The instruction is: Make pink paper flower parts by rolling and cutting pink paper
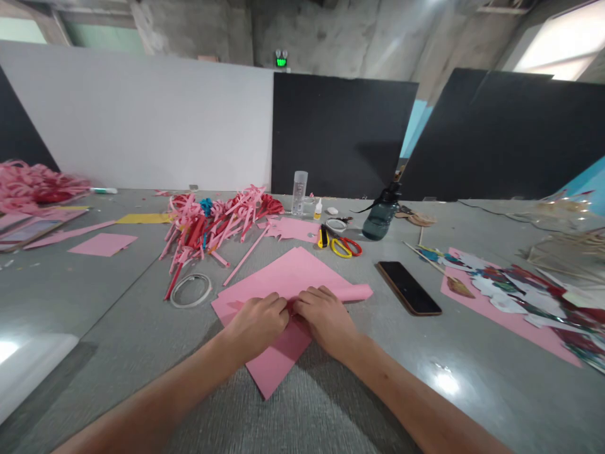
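Observation:
A large pink paper sheet (278, 372) lies on the grey table in front of me, one corner pointing towards me. Its right part is rolled into a tube (352, 292) whose end sticks out past my right hand. My left hand (263, 320) presses on the paper near its middle, fingers curled round the fold. Close beside it, nearly touching, my right hand (324, 317) has its fingers bent over the rolled part. Something red shows between the fingertips; its shape is hidden.
A phone (409, 288) lies right of the paper, a white ring (191, 291) left of it. Behind are pink and red paper strips (208, 227), scissors (341, 244), a clear bottle (299, 192) and a dark bottle (379, 217). Scraps cover a pink sheet (510, 318) at right.

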{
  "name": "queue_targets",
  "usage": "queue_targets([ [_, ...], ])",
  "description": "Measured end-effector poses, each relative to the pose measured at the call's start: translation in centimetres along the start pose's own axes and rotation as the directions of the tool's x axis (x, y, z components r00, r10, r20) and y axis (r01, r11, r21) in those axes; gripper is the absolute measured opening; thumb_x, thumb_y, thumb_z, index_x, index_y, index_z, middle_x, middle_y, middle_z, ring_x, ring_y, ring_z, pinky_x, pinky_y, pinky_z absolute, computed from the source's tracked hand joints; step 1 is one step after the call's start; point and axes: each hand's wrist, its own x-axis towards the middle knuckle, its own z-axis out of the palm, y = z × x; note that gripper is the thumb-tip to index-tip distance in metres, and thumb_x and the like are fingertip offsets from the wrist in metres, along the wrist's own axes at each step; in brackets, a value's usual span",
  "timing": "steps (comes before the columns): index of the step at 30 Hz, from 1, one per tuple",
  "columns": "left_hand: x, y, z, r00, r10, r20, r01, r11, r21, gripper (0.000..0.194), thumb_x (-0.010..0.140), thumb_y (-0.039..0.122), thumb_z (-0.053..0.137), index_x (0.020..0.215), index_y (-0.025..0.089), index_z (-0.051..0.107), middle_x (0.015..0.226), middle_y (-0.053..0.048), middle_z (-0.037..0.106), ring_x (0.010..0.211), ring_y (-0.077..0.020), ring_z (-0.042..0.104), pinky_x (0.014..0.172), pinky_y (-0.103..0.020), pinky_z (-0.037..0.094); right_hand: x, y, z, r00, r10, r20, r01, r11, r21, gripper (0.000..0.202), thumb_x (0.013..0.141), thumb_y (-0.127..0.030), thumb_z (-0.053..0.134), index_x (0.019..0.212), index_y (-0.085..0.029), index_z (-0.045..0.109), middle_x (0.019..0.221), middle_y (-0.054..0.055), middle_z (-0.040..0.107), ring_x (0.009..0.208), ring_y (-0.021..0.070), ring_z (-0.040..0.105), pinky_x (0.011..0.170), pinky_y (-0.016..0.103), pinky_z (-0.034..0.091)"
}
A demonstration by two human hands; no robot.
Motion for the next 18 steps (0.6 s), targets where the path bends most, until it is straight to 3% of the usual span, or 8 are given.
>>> queue_targets([
  [9,0.19,-0.04,0.28,0.994,-0.108,0.012,0.109,0.987,-0.119,0.015,0.099,0.017,0.048,0.101,0.018,0.062,0.098,-0.005,0.066,0.09,-0.0204,0.063,0.073,-0.032,0.051,-0.1,0.59,0.36,0.998,0.055,-0.011,-0.055,0.998,-0.008,0.011,0.094,-0.011,0.054,0.093,-0.018,0.063,0.095,0.004,0.066,0.09,0.0208,0.058,0.077,0.034,0.035],
  [18,0.36,0.03,0.28,0.993,-0.116,0.04,0.119,0.988,-0.094,0.01,0.094,0.013,0.054,0.09,0.019,0.061,0.095,-0.004,0.066,0.09,-0.0209,0.063,0.064,-0.03,0.047,-0.14,0.24,0.46,0.999,0.04,-0.014,-0.04,0.999,-0.024,0.01,0.09,-0.009,0.055,0.088,-0.018,0.06,0.091,0.003,0.066,0.085,0.021,0.056,0.072,0.035,0.033],
])
